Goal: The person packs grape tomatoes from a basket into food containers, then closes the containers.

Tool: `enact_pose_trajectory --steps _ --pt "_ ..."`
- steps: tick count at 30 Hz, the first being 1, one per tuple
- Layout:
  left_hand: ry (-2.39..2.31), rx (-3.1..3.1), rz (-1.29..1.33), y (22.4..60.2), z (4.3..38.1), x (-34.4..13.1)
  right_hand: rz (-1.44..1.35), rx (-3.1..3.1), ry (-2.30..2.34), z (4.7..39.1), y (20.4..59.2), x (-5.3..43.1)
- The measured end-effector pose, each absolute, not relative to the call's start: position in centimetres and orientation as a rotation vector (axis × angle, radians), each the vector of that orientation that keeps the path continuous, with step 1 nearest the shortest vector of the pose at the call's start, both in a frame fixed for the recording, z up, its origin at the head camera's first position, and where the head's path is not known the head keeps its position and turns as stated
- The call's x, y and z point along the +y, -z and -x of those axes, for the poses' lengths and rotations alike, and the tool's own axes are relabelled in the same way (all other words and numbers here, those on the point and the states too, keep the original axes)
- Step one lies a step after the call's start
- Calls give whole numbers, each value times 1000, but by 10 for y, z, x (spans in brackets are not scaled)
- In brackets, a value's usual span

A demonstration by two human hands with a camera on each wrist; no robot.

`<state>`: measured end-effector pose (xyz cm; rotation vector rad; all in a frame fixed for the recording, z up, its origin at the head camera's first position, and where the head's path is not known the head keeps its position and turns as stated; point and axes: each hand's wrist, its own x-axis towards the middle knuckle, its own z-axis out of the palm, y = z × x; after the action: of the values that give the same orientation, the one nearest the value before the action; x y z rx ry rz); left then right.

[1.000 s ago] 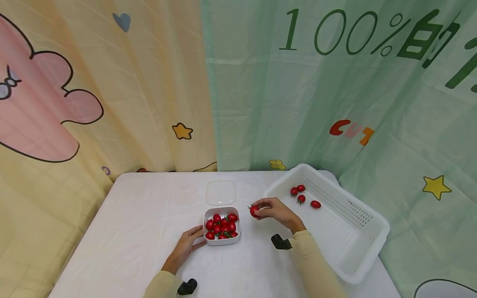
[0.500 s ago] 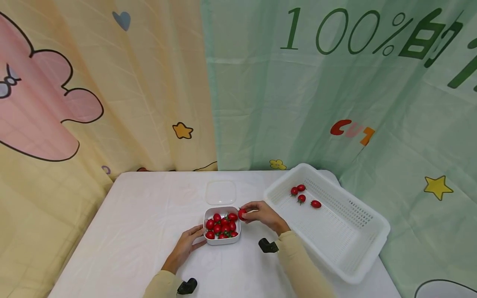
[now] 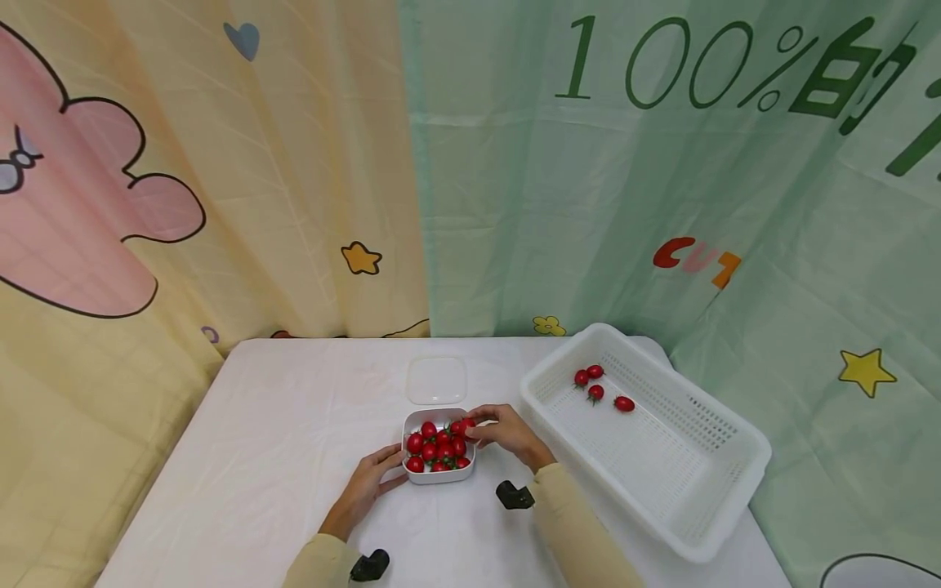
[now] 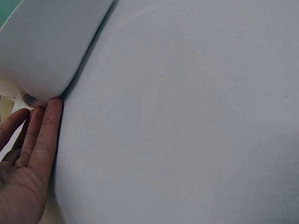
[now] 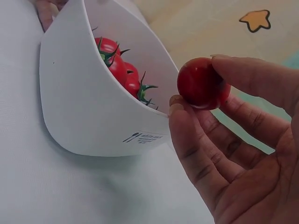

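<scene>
A small white box (image 3: 439, 478) holding several red cherry tomatoes (image 3: 430, 451) stands on the table. My left hand (image 3: 365, 487) touches the box's left side with straight fingers; in the left wrist view the fingertips (image 4: 55, 103) meet its lower wall. Between thumb and fingers, my right hand (image 3: 509, 433) pinches one cherry tomato (image 5: 200, 84) at the box's right rim. The right wrist view has that tomato just beside the rim, with green-stemmed tomatoes (image 5: 122, 70) inside the box (image 5: 93, 107).
A large white perforated basket (image 3: 684, 535) stands at the right, with several cherry tomatoes (image 3: 624, 404) near its far end. A clear lid (image 3: 437, 380) lies behind the box. Curtains hang beyond the table (image 3: 294, 392).
My right hand has moved left with the cherry tomato, from the space between basket and box to the box's right rim. The left hand has stayed at the box.
</scene>
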<state>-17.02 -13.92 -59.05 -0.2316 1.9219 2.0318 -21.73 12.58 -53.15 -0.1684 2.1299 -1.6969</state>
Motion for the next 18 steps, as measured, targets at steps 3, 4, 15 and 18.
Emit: enact_pose_trajectory --steps 3,4,15,18 --pt "-2027 1925 230 590 170 -139 161 2139 1707 216 531 124" --pt "-2024 1927 228 590 171 -140 156 2139 1711 216 531 124" --pt "-2011 1944 218 590 170 -140 157 2199 1677 217 527 135" --pt "-2016 1942 219 589 170 -140 172 2213 1678 218 523 142"
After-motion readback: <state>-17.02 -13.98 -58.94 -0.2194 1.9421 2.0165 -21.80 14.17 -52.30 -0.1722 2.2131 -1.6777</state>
